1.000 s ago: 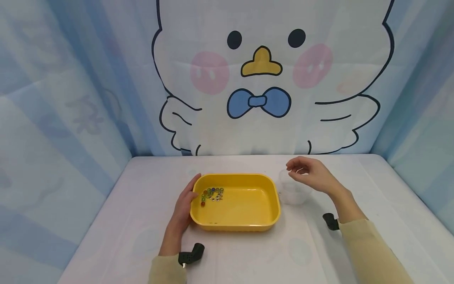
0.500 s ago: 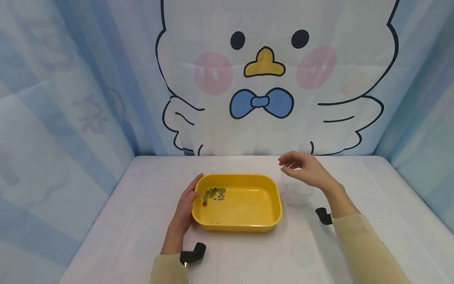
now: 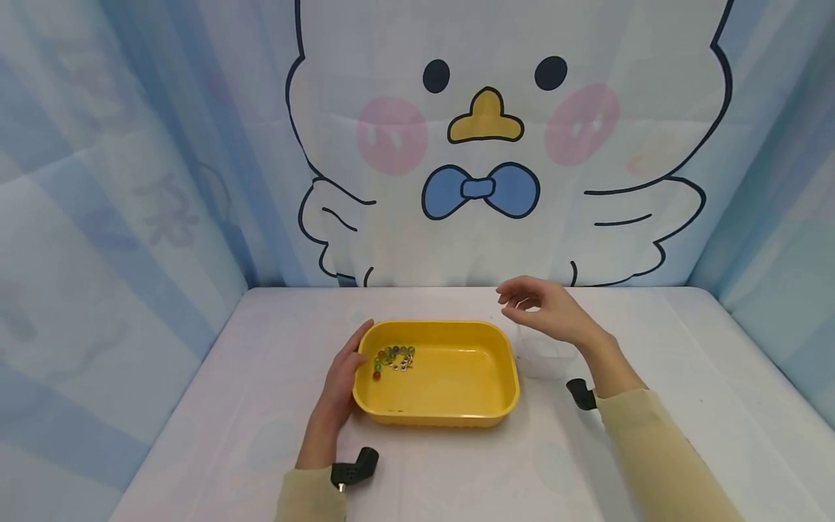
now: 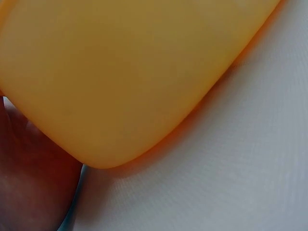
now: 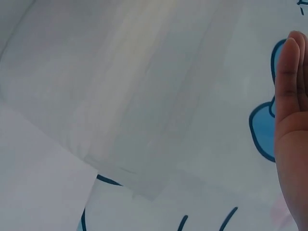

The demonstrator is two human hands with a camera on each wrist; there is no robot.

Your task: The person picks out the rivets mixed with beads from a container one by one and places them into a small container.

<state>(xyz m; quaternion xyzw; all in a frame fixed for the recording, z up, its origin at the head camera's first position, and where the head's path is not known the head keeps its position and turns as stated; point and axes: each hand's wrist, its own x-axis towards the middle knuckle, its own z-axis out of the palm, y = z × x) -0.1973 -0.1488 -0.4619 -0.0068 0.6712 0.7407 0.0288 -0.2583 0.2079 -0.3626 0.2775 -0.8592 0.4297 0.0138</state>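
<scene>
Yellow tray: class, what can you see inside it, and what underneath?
Inside the yellow tray, toward its left end, lie small coloured beads and some shiny pieces too small to identify. What lies beneath its base cannot be seen: the tray covers it.

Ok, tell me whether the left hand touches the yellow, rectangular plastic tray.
Touching: in the head view, the left hand lies against the left side of the tray, its thumb over the rim.
</scene>
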